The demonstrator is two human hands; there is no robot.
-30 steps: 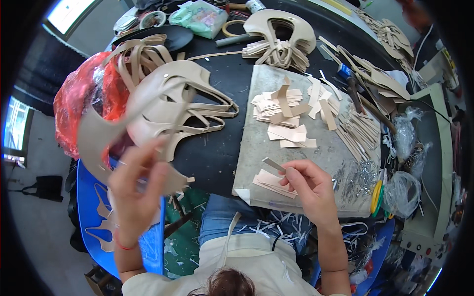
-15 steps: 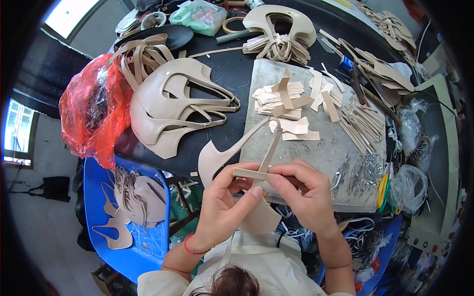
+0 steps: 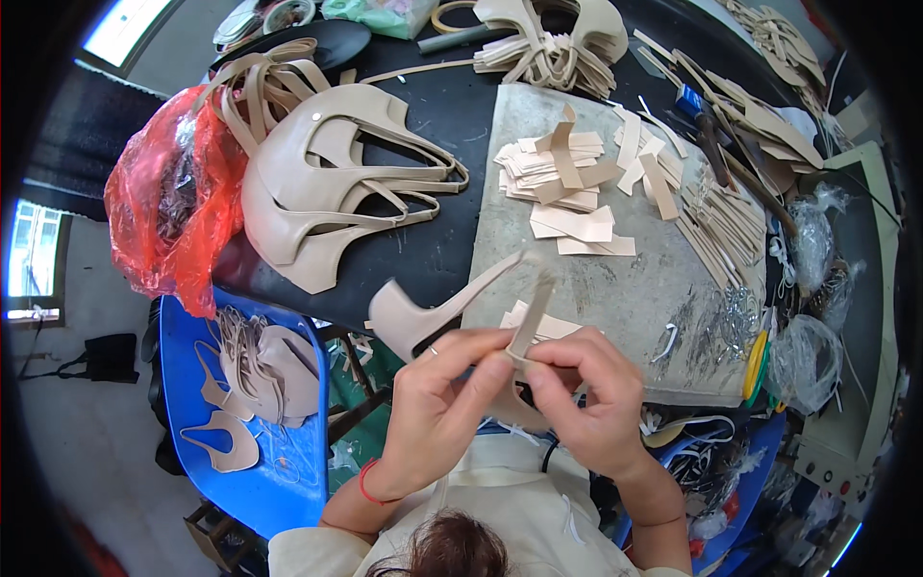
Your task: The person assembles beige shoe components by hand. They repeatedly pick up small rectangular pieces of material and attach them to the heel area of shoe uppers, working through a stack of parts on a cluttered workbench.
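Observation:
Both my hands are closed around a beige leather-like cutout with long narrow straps, held over the front edge of the work surface. My left hand pinches it between thumb and fingers where a strap rises. My right hand pinches a short beige strip, which is bent around that strap. Fingers hide part of the strip, and the strap's upper end is blurred. Just beyond my fingers lie some short pale strips, partly covered by the strap.
On a grey stained board sit stacked short strips and bundled thin straps. Larger beige cutouts lie left, beside a red plastic bag. A blue chair holds more cutouts. Scissors with yellow and green handles lie right.
The short strip lay straight across the strap; now it is bent around it. The cutout has swung slightly left, and my fingers have drawn in closer around the strap.

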